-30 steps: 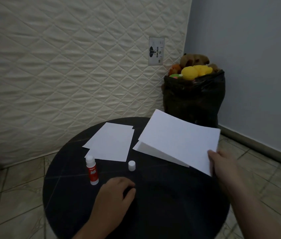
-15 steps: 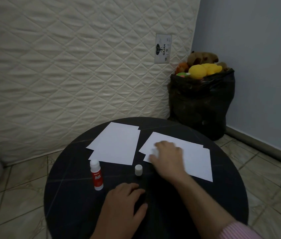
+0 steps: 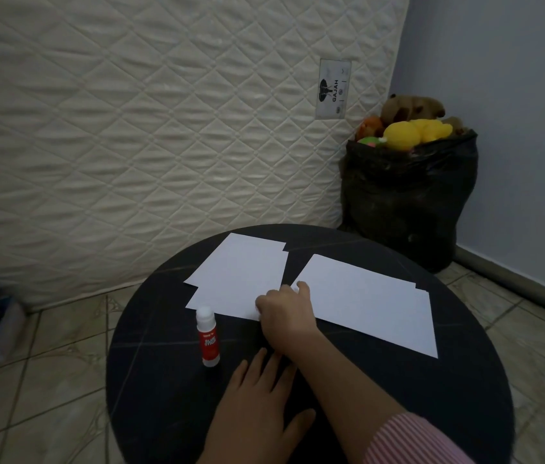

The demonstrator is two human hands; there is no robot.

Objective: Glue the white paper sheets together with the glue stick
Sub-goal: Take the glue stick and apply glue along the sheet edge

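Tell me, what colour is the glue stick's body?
Red, with a white top, on the glue stick; head view.

Table top [image 3: 398, 413] looks like dark polished stone, faint veins, slight sheen. Paper sheets [image 3: 364, 303] are matt white. Glue stick [image 3: 208, 336] is glossy plastic. Quilted mattress [image 3: 130, 128] fabric, crinkly black plastic bag [image 3: 408, 202].

Round black table [image 3: 431, 413], standing on a tiled floor [image 3: 30, 380]. Lying flat on it: left stack of white paper sheets [image 3: 241, 272] and, just right of that, right stack of white paper sheets [image 3: 371, 303], edges slightly fanned. Standing upright just in front of the left stack: uncapped glue stick [image 3: 207, 336], red label, white top
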